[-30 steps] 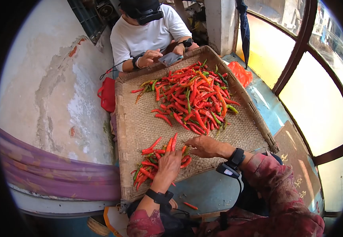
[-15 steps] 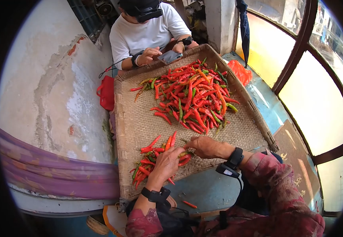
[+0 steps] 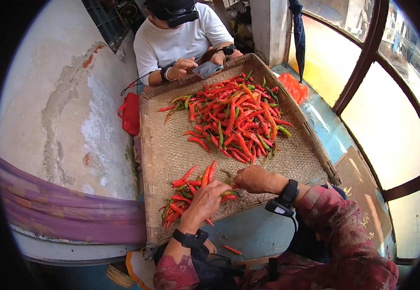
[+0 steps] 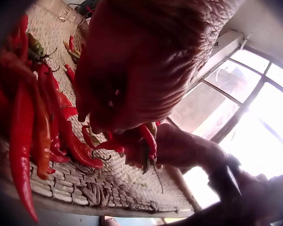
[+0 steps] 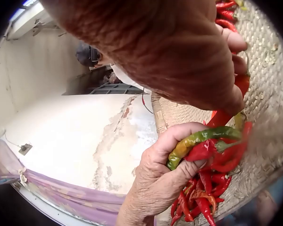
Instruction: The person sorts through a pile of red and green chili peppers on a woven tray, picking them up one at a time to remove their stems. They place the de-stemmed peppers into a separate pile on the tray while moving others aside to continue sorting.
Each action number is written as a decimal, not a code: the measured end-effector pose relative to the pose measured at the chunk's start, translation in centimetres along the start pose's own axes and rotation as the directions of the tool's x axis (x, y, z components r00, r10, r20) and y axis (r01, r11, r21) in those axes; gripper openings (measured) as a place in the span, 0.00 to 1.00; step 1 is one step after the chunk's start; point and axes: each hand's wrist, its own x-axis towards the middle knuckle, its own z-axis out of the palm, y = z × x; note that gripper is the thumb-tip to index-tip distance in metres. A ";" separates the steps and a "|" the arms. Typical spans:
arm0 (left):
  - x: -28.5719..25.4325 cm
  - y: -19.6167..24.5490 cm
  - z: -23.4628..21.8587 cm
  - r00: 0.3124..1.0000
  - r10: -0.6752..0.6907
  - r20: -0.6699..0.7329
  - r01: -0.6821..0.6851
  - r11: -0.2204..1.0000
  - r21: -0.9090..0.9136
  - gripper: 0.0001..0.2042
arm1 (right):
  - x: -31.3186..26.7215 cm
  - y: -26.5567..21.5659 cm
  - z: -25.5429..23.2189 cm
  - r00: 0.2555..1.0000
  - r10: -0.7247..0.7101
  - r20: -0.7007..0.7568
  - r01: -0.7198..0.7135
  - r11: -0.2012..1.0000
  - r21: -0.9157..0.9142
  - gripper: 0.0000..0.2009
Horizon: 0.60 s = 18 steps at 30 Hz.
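Observation:
My left hand (image 3: 202,202) grips a small bunch of chili peppers over the near part of a woven tray (image 3: 164,150). In the right wrist view, a curved green chili pepper (image 5: 198,140) and a red one (image 5: 203,150) stick out between its thumb and fingers. Close beside it, my right hand (image 3: 258,179) has its fingers bent, pinching a red-orange chili pepper (image 5: 242,85) that they partly hide. Under and around the left hand lies a smaller pile of chili peppers (image 3: 177,209), mostly red.
A large heap of red and green chili peppers (image 3: 234,116) covers the tray's far half. Across from me sits a person (image 3: 183,43) holding a phone (image 3: 207,70). A red bag (image 3: 129,115) is at the left; one chili pepper (image 3: 232,250) lies on the floor.
My left hand shifted slightly, and the chili peppers in it now show at its right side. My right hand came in beside them, then drew slightly right, its fingers more bent.

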 end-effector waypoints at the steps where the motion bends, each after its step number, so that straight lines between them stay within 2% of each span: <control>1: -0.1 -0.2 0.1 1.000 -0.001 0.000 0.001 1.000 0.000 0.19 | -0.1 0.4 0.1 1.000 -0.001 0.001 0.001 1.000 0.000 0.08; 3: -0.4 -0.6 0.0 0.995 0.000 -0.099 0.001 1.000 0.014 0.19 | -0.2 1.2 0.2 0.987 0.130 0.090 -0.121 0.987 -0.107 0.09; 4: -0.5 -0.7 -0.3 0.995 0.001 -0.102 0.000 1.000 0.015 0.19 | -0.2 1.4 0.1 0.988 0.129 0.089 -0.119 0.987 -0.109 0.09; 6: -0.6 -0.7 -0.7 0.978 -0.203 -0.035 0.206 0.968 0.145 0.17 | -0.3 1.7 -0.2 0.984 0.175 -0.002 -0.175 0.984 0.044 0.09; 7: -0.6 -0.7 -0.7 0.978 -0.204 -0.035 0.207 0.968 0.145 0.17 | -0.3 1.3 -1.3 0.985 0.175 -0.002 -0.175 0.984 0.044 0.09; 9: -0.8 -0.9 -0.6 0.988 -0.131 -0.083 0.146 0.970 0.197 0.13 | -0.1 1.1 -3.7 0.983 0.156 0.096 -0.177 0.944 0.278 0.11; 10: -0.9 -0.8 -0.7 0.988 -0.133 -0.084 0.148 0.969 0.198 0.13 | 0.1 1.5 -4.6 0.988 0.146 0.045 -0.150 0.890 0.431 0.11; 11: -0.8 -0.7 -0.7 0.985 -0.167 -0.043 0.172 0.968 0.185 0.13 | 0.3 1.8 -5.5 0.976 0.215 -0.040 -0.143 0.768 0.625 0.12; 12: -0.7 -0.5 -0.7 0.980 -0.199 -0.002 0.196 0.965 0.172 0.14 | 0.6 2.3 -6.5 0.945 0.273 -0.179 0.001 0.547 0.837 0.14; 13: -0.7 -0.5 -0.7 0.980 -0.199 -0.003 0.196 0.966 0.170 0.14 | 0.9 1.5 -7.6 0.819 0.415 -0.397 0.258 0.352 0.900 0.19; 15: -0.7 -0.6 -0.6 0.984 -0.180 0.000 0.178 0.975 0.129 0.14 | 1.8 3.2 -7.8 0.680 0.563 -0.470 0.388 0.268 0.882 0.22; 16: -0.7 -0.6 -0.6 0.984 -0.178 -0.001 0.177 0.976 0.130 0.14 | 1.7 3.5 -7.3 0.678 0.563 -0.472 0.389 0.269 0.881 0.22; 18: -0.4 -0.5 -0.5 0.990 -0.140 -0.034 0.142 0.985 0.093 0.14 | 1.1 3.4 -6.1 0.813 0.440 -0.381 0.063 0.584 0.809 0.21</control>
